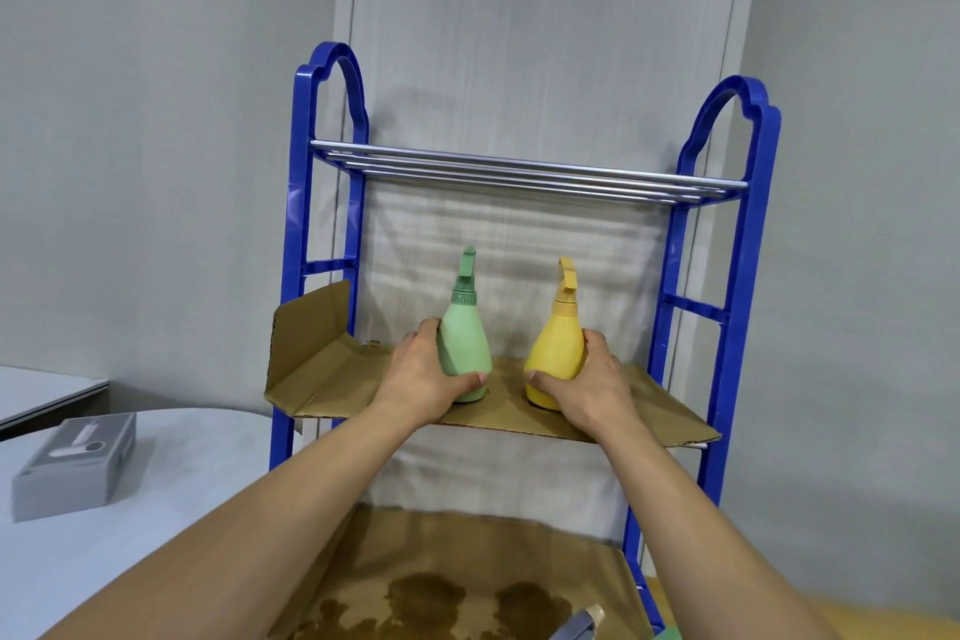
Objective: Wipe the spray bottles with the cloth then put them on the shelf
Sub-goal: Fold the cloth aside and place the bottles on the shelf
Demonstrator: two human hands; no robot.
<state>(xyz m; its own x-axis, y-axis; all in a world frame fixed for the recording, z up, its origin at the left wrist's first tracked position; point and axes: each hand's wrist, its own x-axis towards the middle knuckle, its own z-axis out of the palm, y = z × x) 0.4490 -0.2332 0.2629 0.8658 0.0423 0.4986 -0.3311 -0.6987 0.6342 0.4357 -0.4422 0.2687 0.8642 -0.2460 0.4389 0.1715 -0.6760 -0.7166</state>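
Both hands now, left hand gripping the green plastic spray bottle, right hand the yellow one, standing on the cardboard-lined blue shelf; only letting go looks left.

We count three spray bottles: one green bottle, one yellow bottle, one grey bottle (only its head shows). We list one blue rack, two cardboard sheets, one grey box.

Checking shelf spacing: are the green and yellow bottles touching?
Apart. The head view shows bare cardboard between the green bottle and yellow bottle.
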